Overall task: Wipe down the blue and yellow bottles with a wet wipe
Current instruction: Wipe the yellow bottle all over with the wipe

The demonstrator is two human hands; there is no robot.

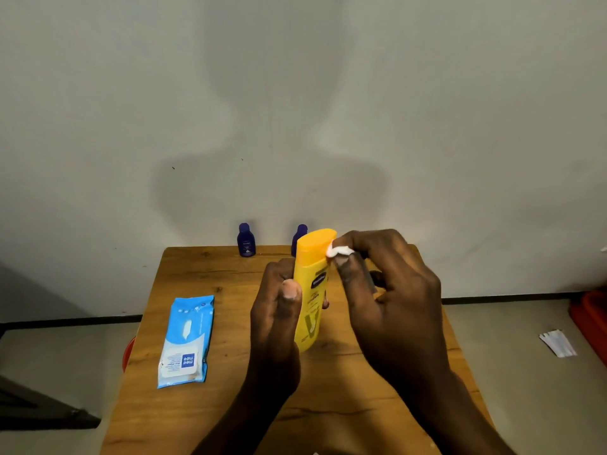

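My left hand (276,310) grips a tall yellow bottle (312,284) around its lower body and holds it above the wooden table (203,418), cap end pointing away from me. My right hand (391,290) pinches a small bunched white wet wipe (340,250) and presses it against the right side of the bottle's cap. Two small dark blue bottles stand upright at the table's far edge: one (246,240) to the left, the other (299,236) partly hidden behind the yellow bottle.
A light blue wet wipe pack (187,341) lies flat on the table's left side. The wall rises right behind the table. On the floor, a red object (591,320) and a white scrap (558,343) lie to the right; something red (128,353) peeks out left of the table.
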